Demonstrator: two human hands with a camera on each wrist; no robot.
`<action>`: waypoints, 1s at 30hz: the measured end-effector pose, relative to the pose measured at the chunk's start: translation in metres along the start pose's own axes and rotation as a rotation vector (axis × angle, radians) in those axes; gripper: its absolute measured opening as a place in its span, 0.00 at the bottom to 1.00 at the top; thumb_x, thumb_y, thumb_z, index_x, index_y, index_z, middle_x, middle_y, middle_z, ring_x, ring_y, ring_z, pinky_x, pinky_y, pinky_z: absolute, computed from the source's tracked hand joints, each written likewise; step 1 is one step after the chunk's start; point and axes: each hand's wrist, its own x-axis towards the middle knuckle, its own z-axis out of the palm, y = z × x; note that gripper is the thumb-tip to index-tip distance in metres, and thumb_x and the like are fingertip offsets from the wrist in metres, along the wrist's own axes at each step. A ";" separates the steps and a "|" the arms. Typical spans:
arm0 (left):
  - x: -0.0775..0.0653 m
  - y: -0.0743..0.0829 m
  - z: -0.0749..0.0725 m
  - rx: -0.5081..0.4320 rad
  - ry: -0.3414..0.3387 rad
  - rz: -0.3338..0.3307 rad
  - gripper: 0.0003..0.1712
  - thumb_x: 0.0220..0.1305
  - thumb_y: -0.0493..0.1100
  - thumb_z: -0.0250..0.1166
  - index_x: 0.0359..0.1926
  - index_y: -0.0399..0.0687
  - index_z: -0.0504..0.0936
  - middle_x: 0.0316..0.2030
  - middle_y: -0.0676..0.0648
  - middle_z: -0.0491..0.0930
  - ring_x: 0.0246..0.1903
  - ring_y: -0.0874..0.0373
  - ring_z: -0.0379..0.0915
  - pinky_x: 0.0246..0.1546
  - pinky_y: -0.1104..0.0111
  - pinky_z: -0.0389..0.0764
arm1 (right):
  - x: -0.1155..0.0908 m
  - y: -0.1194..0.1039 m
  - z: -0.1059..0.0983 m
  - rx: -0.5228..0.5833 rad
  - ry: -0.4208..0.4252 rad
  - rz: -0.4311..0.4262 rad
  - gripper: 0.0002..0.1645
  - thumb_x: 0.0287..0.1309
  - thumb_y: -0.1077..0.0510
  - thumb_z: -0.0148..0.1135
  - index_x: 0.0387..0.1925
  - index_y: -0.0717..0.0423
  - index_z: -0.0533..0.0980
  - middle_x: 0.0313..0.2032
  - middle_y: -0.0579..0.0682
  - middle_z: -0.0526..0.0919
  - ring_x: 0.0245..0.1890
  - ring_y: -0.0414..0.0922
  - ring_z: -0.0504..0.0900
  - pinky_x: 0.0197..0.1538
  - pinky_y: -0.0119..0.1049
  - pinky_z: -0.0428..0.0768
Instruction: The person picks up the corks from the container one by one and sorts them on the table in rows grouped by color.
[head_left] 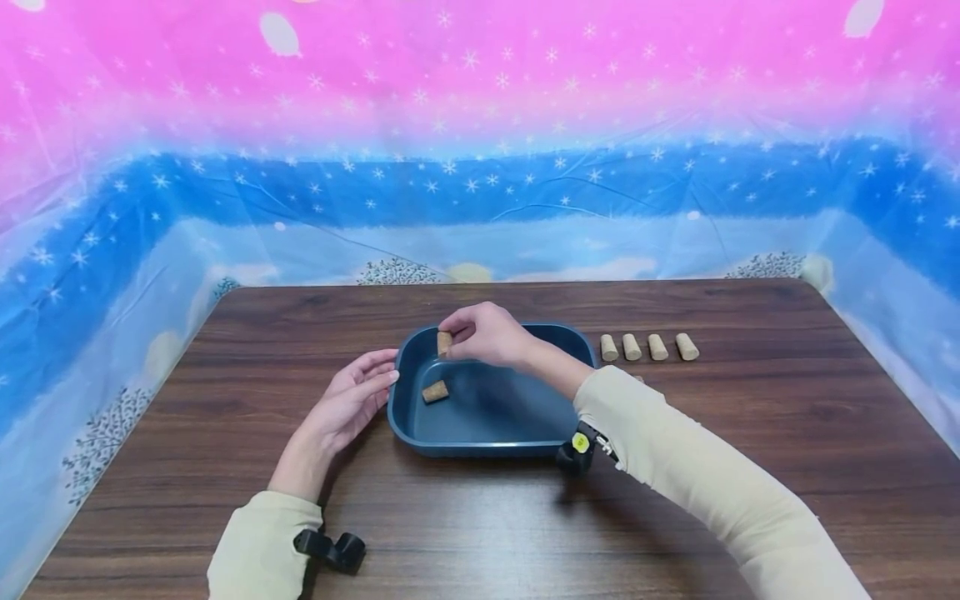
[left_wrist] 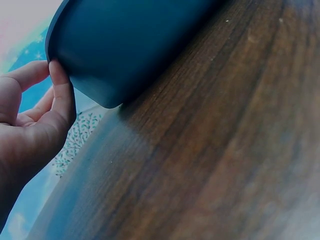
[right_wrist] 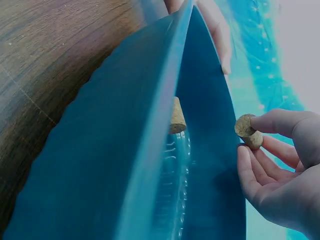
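Note:
A dark blue rectangular bin (head_left: 487,448) stands on the table. My left hand (head_left: 358,398) is at its left end, the thumb at the rim and fingers against the outer wall; the left wrist view shows fingertips touching the wall (left_wrist: 125,45). Over the bin's far left part, my right hand (head_left: 491,335) pinches a cork stopper (head_left: 445,343) between thumb and fingers. The right wrist view shows this held cork (right_wrist: 249,131) beside the rim. Another cork (head_left: 435,392) lies on its side on the bin floor, partly hidden by the near wall in the right wrist view.
Right of the bin, several corks (head_left: 632,347) lie in a row on the wooden table (head_left: 465,533). One more cork peeks out behind the right sleeve (head_left: 675,442), mostly hidden. A patterned pink and blue cloth (head_left: 480,183) hangs behind and beside the table.

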 end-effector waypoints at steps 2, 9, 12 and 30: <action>0.000 0.000 0.000 0.003 0.007 0.000 0.18 0.69 0.31 0.55 0.59 0.37 0.67 0.42 0.48 0.78 0.38 0.63 0.77 0.42 0.74 0.79 | -0.003 0.000 -0.003 0.002 -0.001 0.004 0.24 0.58 0.64 0.65 0.57 0.63 0.76 0.50 0.55 0.81 0.49 0.47 0.80 0.51 0.36 0.79; 0.001 -0.001 0.001 0.004 0.000 0.003 0.21 0.69 0.31 0.55 0.61 0.31 0.64 0.42 0.48 0.77 0.38 0.63 0.77 0.42 0.74 0.79 | -0.013 0.003 -0.016 0.033 -0.006 -0.006 0.23 0.58 0.66 0.64 0.56 0.62 0.76 0.49 0.55 0.81 0.49 0.47 0.80 0.50 0.38 0.79; 0.001 -0.001 0.001 0.000 -0.002 0.007 0.20 0.69 0.30 0.55 0.60 0.32 0.65 0.42 0.48 0.77 0.38 0.63 0.77 0.42 0.74 0.79 | -0.017 0.006 -0.023 0.025 -0.008 -0.013 0.22 0.58 0.65 0.64 0.55 0.62 0.76 0.48 0.54 0.82 0.49 0.47 0.80 0.50 0.39 0.79; 0.001 -0.001 0.000 0.002 0.020 -0.011 0.17 0.69 0.30 0.56 0.57 0.38 0.69 0.41 0.49 0.78 0.38 0.62 0.77 0.42 0.74 0.79 | -0.060 0.043 -0.069 0.001 0.040 0.073 0.22 0.59 0.65 0.62 0.56 0.62 0.76 0.46 0.55 0.82 0.47 0.49 0.79 0.50 0.45 0.78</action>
